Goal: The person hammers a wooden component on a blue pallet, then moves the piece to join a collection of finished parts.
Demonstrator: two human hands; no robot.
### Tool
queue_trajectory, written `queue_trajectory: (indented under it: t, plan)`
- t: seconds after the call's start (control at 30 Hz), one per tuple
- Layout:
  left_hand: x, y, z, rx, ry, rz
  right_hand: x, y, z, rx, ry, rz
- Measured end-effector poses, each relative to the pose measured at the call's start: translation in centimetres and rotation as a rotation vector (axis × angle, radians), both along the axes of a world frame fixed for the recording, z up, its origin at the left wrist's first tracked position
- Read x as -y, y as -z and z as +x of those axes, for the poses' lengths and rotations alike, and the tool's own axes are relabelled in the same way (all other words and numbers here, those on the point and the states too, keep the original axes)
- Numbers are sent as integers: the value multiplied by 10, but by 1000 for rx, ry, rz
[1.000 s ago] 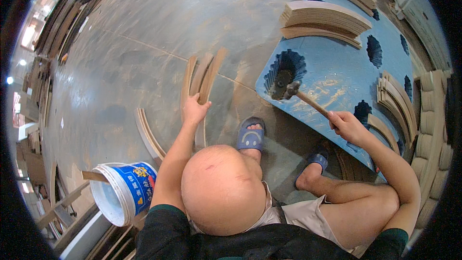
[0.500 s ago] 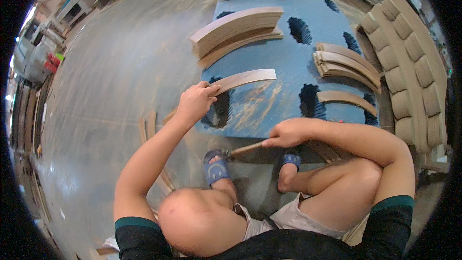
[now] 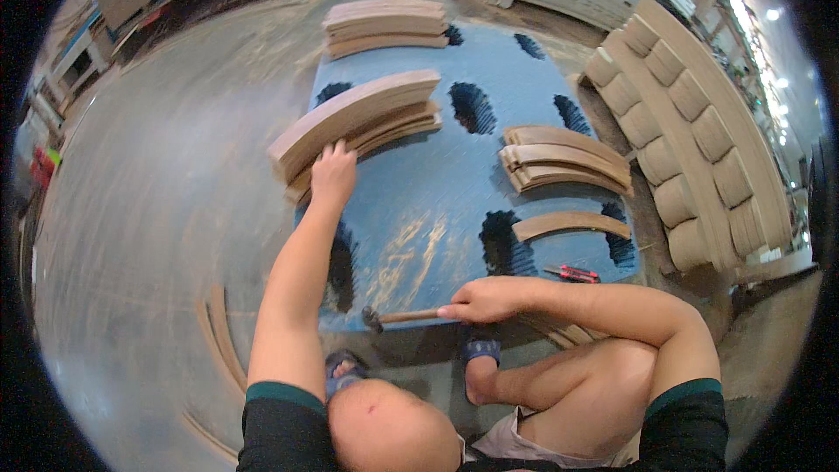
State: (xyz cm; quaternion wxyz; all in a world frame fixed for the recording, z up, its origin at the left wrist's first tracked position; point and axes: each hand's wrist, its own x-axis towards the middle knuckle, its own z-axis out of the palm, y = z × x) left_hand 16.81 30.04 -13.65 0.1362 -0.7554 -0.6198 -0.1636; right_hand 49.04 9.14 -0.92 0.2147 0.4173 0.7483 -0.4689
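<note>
My left hand (image 3: 335, 175) reaches to a stack of curved wooden strips (image 3: 354, 118) on the blue board. Its fingers curl over the left part of the front strips (image 3: 398, 133), gripping one; the thumb is hidden. In my right hand (image 3: 483, 300) is a hammer (image 3: 412, 315), held by its wooden handle near the board's front edge. The dark hammer head points left.
The blue board (image 3: 406, 210) has dark oval holes. More curved strips lie in a far stack (image 3: 384, 24), a right stack (image 3: 564, 162) and singly (image 3: 572, 225). A red-and-black tool (image 3: 572, 274) lies at front right. Bundled wooden parts (image 3: 690, 131) stand beyond the right edge.
My left hand has carried a curved strip forward to the front of the stack. The right hand with the hammer has risen from near the floor to the board's edge. The view has shifted right.
</note>
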Motion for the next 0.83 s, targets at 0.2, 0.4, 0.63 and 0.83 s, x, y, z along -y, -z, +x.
queue_trajectory:
  t: [0.2, 0.4, 0.63, 0.83]
  plan:
    - [-5, 6, -20, -80, 52, 67, -8, -4, -3, -35, 19, -30]
    - [1, -2, -27, -240, 48, 55, -8, 0, -3, -58, -36, 8]
    - [39, -18, -35, -163, 186, 83, -4, 8, -4, -89, -78, 47]
    - [137, -40, -66, 58, 277, 137, -3, -14, -9, -78, -139, 64]
